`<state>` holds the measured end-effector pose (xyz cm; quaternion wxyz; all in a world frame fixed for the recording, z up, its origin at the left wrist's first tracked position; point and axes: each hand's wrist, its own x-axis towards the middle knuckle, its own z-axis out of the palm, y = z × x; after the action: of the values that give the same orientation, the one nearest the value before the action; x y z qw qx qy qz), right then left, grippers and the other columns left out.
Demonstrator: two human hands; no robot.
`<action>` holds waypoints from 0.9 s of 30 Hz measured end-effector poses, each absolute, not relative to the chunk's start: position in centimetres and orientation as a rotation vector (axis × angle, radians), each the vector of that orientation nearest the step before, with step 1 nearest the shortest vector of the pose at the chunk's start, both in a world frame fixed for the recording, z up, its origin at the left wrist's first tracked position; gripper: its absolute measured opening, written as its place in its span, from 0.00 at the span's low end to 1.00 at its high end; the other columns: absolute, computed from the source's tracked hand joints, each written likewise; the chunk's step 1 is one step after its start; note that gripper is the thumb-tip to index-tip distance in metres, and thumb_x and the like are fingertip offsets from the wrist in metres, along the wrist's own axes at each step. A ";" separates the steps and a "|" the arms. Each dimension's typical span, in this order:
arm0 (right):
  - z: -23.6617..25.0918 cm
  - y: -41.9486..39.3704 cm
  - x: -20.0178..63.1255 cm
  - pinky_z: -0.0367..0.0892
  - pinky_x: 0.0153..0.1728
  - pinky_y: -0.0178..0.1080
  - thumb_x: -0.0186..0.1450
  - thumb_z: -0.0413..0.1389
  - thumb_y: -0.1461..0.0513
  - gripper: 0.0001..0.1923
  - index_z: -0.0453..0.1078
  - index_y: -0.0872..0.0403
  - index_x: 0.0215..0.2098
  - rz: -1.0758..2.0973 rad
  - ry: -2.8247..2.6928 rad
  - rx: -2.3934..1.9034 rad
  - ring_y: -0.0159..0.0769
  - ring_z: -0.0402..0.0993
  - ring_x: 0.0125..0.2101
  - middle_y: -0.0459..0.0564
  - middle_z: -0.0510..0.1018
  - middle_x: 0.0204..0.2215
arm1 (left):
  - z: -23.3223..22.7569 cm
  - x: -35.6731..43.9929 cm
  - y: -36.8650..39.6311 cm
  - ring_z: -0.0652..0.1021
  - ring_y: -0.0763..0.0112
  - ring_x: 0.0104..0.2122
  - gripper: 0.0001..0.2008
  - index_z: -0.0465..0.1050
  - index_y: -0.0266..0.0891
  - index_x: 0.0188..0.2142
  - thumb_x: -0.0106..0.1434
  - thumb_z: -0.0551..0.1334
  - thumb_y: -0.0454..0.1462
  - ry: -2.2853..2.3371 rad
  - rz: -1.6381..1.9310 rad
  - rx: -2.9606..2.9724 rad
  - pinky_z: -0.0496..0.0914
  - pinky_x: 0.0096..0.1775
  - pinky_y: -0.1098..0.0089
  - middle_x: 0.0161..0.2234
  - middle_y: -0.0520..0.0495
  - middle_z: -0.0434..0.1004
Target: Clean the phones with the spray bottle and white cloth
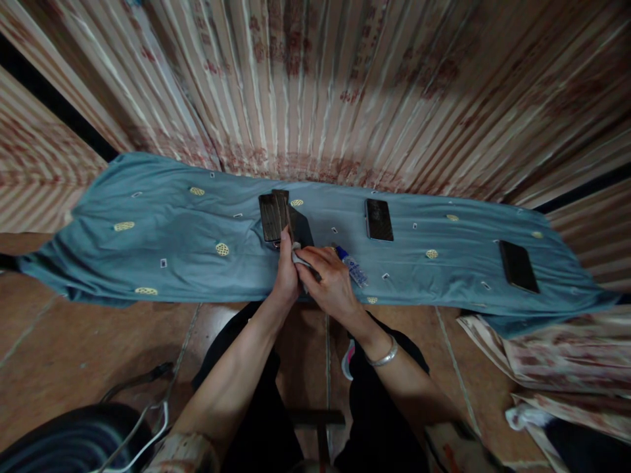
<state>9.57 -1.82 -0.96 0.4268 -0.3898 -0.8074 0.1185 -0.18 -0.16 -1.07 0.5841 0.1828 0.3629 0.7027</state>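
Both hands meet at the near edge of the blue cloth, in the middle of the head view. My left hand (287, 272) is closed, thumb up, on a slim dark phone (282, 205) tilted nearly edge-on. My right hand (328, 276) pinches a small whitish wipe (298, 253) against the phone's near end; the fingers partly hide it. Just beyond the left hand, a dark phone with a glossy face (269, 220) lies on the cloth, partly overlapped by the held one. Beside the right hand lies a small clear bottle with a blue cap (355, 270).
The blue patterned cloth (187, 240) covers a long narrow table. Two more dark phones lie to the right, one nearer (379, 220) and one farther off (519, 266). Behind hangs a striped curtain (305, 98). A white cable (160, 430) and a round black object (73, 440) are at lower left.
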 end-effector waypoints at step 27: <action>-1.5 3.2 10.9 0.72 0.53 0.49 0.74 0.49 0.61 0.15 0.78 0.53 0.49 0.070 -1.970 -1.133 0.45 0.75 0.48 0.58 0.80 0.50 | -3.2 1.7 -1.8 0.59 0.65 0.71 0.21 0.72 0.42 0.60 0.72 0.57 0.43 0.805 1.476 0.529 0.51 0.71 0.64 0.68 0.48 0.66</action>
<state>10.93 3.21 -1.45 0.4207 -0.4522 -0.7860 0.0279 1.71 -1.79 -3.16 0.6361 0.2314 0.3524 0.6462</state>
